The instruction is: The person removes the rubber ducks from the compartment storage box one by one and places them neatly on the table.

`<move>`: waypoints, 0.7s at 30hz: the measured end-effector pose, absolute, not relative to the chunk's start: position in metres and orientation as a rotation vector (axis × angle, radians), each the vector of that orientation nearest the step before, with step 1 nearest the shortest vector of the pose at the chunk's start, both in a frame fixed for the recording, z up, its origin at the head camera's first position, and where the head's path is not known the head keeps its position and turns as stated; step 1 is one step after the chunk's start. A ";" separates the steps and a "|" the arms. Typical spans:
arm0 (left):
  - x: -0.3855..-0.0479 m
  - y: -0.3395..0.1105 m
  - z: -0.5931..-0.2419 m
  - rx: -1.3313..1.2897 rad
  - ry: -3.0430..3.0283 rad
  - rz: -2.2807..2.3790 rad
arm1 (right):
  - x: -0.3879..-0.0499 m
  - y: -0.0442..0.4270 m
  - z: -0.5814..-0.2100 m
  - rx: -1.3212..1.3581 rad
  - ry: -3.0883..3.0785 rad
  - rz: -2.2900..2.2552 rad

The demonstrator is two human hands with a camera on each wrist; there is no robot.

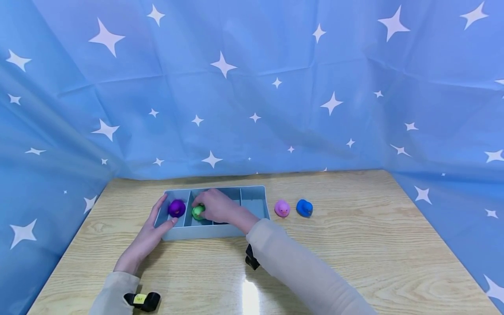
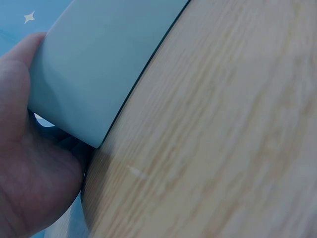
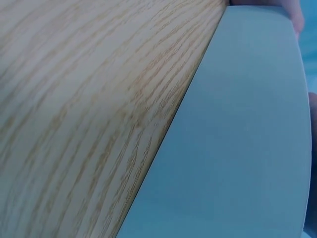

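A light blue divided box lies on the table. My left hand grips its left end, the thumb over the front rim and the fingers along the left side. A purple rubber duck sits in the leftmost compartment. In the compartment beside it, my right hand pinches a green rubber duck, partly covered by the fingers. Both wrist views are filled largely by the box's front wall; the right wrist view shows little of the right hand.
To the right of the box, a pink rubber duck and a blue rubber duck stand on the wooden table. A blue curtain with white stars hangs behind and at both sides.
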State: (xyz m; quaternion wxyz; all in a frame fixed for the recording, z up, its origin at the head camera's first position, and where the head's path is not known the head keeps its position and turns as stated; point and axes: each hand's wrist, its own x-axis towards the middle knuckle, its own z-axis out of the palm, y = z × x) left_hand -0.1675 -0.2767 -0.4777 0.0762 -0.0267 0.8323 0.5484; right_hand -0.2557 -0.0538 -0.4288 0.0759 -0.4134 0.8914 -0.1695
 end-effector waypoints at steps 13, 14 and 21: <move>-0.168 -0.277 -0.478 -0.066 2.498 1.661 | -0.255 -0.052 -0.432 -1.260 2.653 -0.564; -0.169 -0.277 -0.478 -0.068 2.498 1.659 | -0.255 -0.052 -0.432 -1.259 2.652 -0.568; -0.168 -0.276 -0.478 -0.080 2.494 1.653 | -0.256 -0.051 -0.432 -1.278 2.638 -0.558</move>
